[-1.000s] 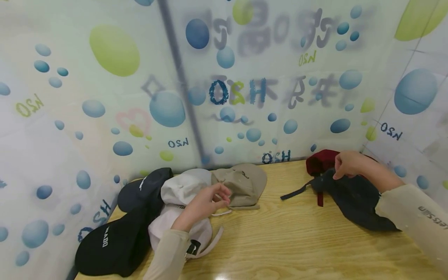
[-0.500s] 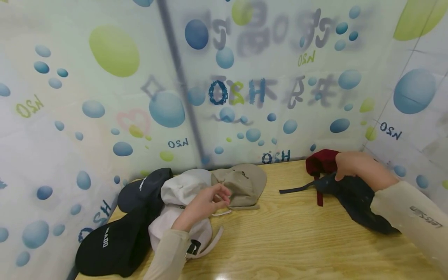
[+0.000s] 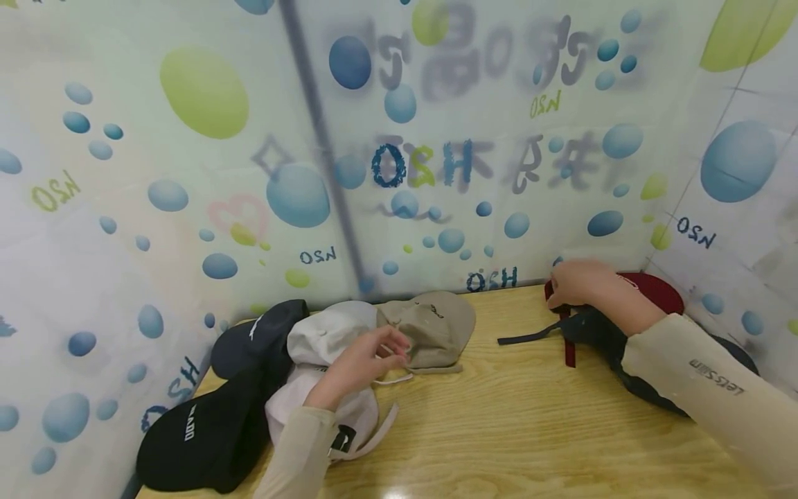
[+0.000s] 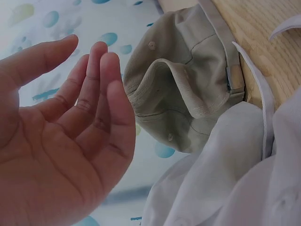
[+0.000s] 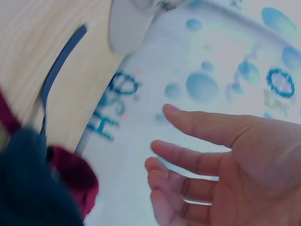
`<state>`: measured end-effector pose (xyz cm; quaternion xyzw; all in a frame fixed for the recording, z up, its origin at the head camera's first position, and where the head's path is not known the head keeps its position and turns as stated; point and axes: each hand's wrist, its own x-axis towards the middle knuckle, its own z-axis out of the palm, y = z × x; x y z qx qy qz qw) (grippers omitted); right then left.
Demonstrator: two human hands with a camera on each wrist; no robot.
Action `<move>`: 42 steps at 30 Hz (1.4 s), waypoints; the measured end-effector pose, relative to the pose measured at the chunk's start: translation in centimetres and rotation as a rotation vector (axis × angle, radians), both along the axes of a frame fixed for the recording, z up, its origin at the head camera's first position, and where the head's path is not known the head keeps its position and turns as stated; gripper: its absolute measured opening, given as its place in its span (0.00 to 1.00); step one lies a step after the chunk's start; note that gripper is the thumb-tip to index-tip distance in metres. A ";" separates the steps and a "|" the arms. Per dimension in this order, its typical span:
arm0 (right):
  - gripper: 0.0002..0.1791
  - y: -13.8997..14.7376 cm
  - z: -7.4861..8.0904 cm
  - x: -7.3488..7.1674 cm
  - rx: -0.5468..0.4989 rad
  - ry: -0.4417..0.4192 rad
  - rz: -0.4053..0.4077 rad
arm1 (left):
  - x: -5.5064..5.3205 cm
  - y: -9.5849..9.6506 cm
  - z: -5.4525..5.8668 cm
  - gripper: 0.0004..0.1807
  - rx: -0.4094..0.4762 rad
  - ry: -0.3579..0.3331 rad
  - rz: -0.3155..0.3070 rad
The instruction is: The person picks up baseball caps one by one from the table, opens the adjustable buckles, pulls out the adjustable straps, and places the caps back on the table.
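A right hand [image 3: 589,285], its grip loose and fingers uncurled, hovers above a red cap [image 3: 661,291] and a navy cap [image 3: 587,327] at the desk's [image 3: 486,423] far right. The left hand [image 3: 357,362], grip likewise relaxed, hangs over a pink cap [image 3: 288,396], near the white cap [image 3: 318,336] and tan cap [image 3: 430,333] on the left.
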<state>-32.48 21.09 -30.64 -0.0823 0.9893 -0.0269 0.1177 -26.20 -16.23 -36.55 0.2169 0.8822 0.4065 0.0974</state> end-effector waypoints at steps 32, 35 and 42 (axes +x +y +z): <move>0.23 -21.3 -4.8 -0.6 -0.229 0.318 0.342 | 0.2 -1.4 -0.4 0.11 -0.030 0.020 0.048; 0.22 -21.8 -5.2 -0.8 -0.197 0.373 0.326 | 0.2 -1.3 -0.4 0.11 -0.031 0.024 0.051; 0.20 -22.1 -5.8 -0.8 -0.208 0.445 0.338 | 0.2 -1.4 -0.7 0.10 -0.032 0.043 0.046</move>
